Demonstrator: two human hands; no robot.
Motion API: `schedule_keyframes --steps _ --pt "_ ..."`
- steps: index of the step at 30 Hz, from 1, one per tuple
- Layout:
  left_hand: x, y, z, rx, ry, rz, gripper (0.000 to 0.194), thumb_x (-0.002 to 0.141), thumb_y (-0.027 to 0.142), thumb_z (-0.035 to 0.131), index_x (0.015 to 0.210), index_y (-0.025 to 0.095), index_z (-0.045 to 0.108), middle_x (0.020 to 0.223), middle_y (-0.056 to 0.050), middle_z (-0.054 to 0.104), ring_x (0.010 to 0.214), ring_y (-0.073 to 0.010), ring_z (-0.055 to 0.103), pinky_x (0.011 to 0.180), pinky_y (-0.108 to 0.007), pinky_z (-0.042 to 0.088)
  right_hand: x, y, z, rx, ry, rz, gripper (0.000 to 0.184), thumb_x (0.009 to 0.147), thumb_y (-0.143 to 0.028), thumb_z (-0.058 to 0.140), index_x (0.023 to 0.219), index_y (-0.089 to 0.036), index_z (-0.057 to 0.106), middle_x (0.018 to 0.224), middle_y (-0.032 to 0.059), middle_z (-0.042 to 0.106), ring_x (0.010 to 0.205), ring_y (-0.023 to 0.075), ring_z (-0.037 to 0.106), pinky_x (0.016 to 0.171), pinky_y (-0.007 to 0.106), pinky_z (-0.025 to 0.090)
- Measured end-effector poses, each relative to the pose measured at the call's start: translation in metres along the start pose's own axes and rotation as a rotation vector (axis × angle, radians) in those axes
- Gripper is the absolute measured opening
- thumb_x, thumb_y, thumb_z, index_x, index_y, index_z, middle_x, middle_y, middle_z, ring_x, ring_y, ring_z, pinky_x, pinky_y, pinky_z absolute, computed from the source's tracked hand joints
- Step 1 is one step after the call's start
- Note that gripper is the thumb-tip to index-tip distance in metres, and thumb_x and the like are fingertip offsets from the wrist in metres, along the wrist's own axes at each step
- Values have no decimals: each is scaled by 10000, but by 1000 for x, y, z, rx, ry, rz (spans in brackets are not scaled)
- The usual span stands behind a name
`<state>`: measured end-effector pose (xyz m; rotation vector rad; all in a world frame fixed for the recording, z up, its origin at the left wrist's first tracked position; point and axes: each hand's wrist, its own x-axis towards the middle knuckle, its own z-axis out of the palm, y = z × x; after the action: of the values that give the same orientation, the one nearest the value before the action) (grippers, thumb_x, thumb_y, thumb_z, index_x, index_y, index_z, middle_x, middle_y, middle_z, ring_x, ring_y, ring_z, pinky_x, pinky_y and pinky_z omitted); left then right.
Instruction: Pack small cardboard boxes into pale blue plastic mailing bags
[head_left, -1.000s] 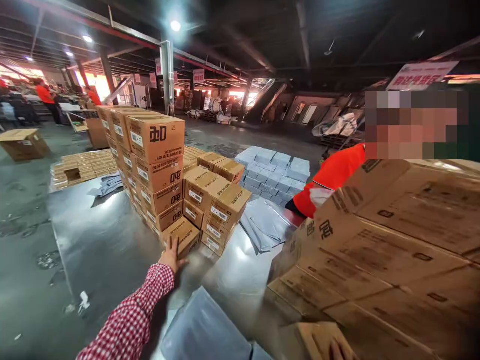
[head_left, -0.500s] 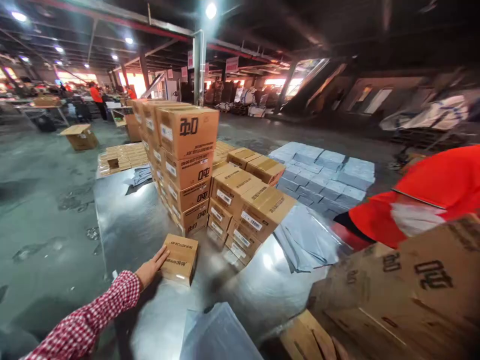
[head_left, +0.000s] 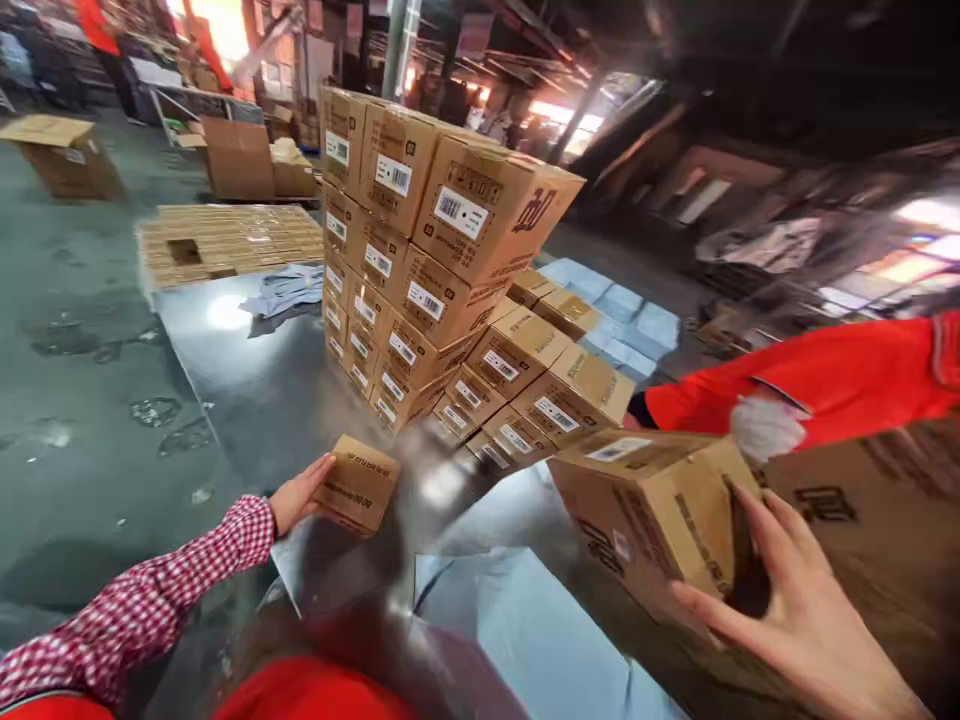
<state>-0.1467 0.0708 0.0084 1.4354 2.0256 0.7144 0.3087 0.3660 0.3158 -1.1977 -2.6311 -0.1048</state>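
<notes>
Hands spread: left hand [head_left: 298, 493] pressed against a small carton [head_left: 357, 485], right hand [head_left: 799, 610] gripping another carton [head_left: 649, 515].

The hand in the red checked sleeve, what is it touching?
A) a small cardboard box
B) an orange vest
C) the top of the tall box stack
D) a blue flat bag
A. The left hand has its fingers against a small cardboard box lying on the shiny silver sheet, well below the top of the tall box stack.
</notes>
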Motion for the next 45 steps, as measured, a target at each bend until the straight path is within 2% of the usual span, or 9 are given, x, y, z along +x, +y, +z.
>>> schedule_keyframes --steps 4,7,10,13,15,21,31,37,45 --pt "4 6 -4 -34 -189 58 809 828 199 602 1561 121 269 1658 -139 195 1449 -271 394 1205 -387 343 -9 -102 -26 450 -123 75 1112 754 -735 602 1582 -163 128 1643 187 186 1506 365 225 1232 515 212" --pt "-11 12 6 -152 -240 111 842 798 230 633 1553 97 286 1636 -131 264 1489 -281 313 1249 -391 259 -18 -160 -15 781 -276 92 1161 720 -774 624 1587 -191 117 1650 164 195 1501 358 247 1212 494 269" --pt "-32 8 22 -282 -225 63 877 801 231 594 1571 75 204 1603 -144 346 1461 -278 369 1234 -394 299 -31 -192 6 907 -388 126 1180 695 -767 658 1586 -193 138 1647 168 207 1499 368 246 1198 515 283" --pt "-49 -3 37 -487 -166 -28 850 845 228 516 1581 92 113 1520 -139 486 1363 -227 506 1145 -360 430 -45 -202 25 885 -483 135 1163 711 -760 646 1587 -194 132 1648 168 206 1508 356 226 1211 517 249" --pt "-57 -11 44 -561 -125 -71 777 867 240 497 1560 80 185 1483 -154 520 1322 -222 543 1108 -354 468 -48 -202 37 826 -546 112 1181 717 -782 615 1591 -177 101 1650 182 185 1513 351 212 1221 518 225" --pt "-62 -18 55 -501 -100 -42 712 842 223 602 1499 112 350 1484 -155 522 1376 -248 488 1196 -411 370 -40 -216 69 503 -622 -143 1255 652 -765 670 1580 -105 143 1653 233 68 1525 414 95 1224 588 168" --pt "-63 -4 32 -502 -139 74 915 781 249 736 1556 171 255 1580 -185 379 1448 -328 379 1211 -521 322 -18 -253 113 150 -601 -464 1314 518 -538 809 1588 -173 140 1625 264 87 1446 519 223 1098 718 278" --pt "-55 5 23 -374 -81 164 685 879 303 659 1493 151 395 1525 -178 466 1426 -288 427 1199 -486 363 -10 -269 147 160 -543 -523 1238 585 -622 755 1580 -167 175 1633 266 67 1464 496 190 1114 712 219" --pt "-48 -4 15 -293 -84 201 538 915 246 583 1423 102 475 1439 -194 560 1319 -285 556 1150 -469 430 -12 -285 151 214 -610 -375 1273 541 -656 791 1565 -122 254 1633 280 96 1504 475 80 1152 726 61"
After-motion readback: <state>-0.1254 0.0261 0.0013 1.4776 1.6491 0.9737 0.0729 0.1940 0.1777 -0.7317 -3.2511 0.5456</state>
